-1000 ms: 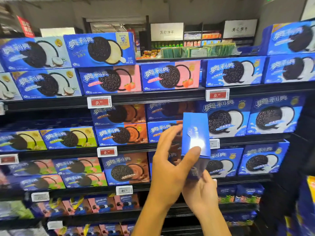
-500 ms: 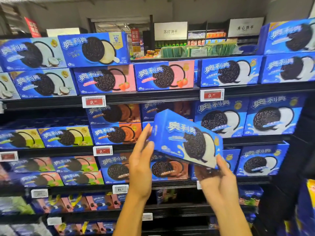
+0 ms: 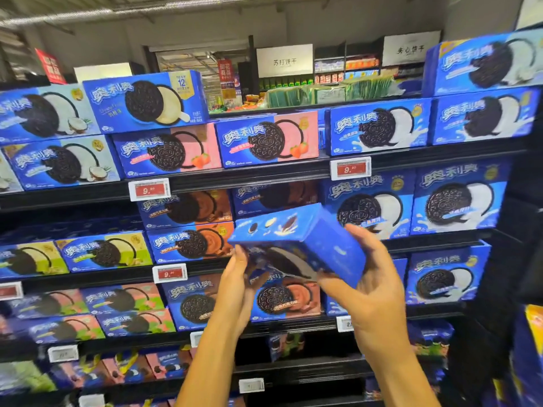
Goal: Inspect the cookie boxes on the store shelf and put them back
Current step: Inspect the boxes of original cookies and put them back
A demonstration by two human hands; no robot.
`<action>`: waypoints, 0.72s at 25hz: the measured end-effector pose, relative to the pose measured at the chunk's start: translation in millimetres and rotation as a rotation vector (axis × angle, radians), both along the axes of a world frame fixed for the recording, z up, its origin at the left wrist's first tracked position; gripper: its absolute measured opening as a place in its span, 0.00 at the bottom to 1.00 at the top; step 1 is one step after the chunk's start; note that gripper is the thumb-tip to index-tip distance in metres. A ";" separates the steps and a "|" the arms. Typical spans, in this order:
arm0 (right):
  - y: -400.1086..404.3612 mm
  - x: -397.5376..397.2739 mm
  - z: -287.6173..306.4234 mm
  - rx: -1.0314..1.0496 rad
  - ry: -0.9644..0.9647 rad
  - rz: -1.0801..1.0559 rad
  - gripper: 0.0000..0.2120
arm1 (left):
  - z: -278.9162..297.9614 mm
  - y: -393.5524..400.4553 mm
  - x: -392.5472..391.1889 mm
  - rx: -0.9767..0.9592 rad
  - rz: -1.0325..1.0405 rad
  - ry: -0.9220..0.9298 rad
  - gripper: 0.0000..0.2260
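Two hands hold one blue cookie box (image 3: pixel 296 239) at the centre of the frame, in front of the shelves (image 3: pixel 264 177) and clear of them. You have the box tilted, with a narrow side panel showing small cookie pictures turned upward and the printed front face angled down toward you. Your right hand (image 3: pixel 373 286) grasps the box's right end, thumb over the near edge and fingers curled behind. Your left hand (image 3: pixel 238 277) touches the lower left corner with fingers nearly straight, supporting rather than gripping.

Step in hand, as judged: inspection, with the box being rotated to expose another face. The return to the shelf is not yet done.

Next move, as judged: finish checking the remaining faces, then square the box so the front faces outward. A dark gap shows on the shelf at lower centre of the frame; whether the box belongs there cannot be told. Keep the right-hand grasp firm during rotation, since the left hand only steadies.
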State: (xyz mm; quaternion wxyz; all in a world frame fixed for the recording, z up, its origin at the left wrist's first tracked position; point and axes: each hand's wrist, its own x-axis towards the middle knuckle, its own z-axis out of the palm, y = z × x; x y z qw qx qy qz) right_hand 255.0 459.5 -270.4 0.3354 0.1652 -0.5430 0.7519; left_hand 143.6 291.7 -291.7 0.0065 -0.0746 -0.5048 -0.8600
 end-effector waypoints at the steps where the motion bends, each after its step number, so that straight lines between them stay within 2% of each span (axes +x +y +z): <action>1: -5.0 -0.3 0.4 0.056 0.011 0.017 0.31 | -0.4 0.9 -5.0 0.072 -0.028 -0.034 0.21; 4: -11.1 0.1 -3.1 0.135 0.008 0.019 0.30 | 1.7 -3.8 -14.4 0.225 -0.082 -0.048 0.23; 7: -8.4 -0.6 -7.2 0.120 -0.006 0.024 0.30 | 7.5 -7.1 -17.3 0.272 -0.068 -0.003 0.24; 11: -2.7 -8.2 -17.9 0.077 -0.054 -0.094 0.32 | 21.5 -15.4 -14.7 0.196 -0.023 0.143 0.18; 14: -0.8 -18.7 -30.4 -0.074 -0.125 -0.159 0.35 | 40.9 -22.7 -6.8 0.034 0.005 0.337 0.28; 18: -9.2 -28.2 -39.5 -0.101 -0.152 -0.222 0.35 | 46.2 -28.2 6.7 -0.108 0.112 0.536 0.20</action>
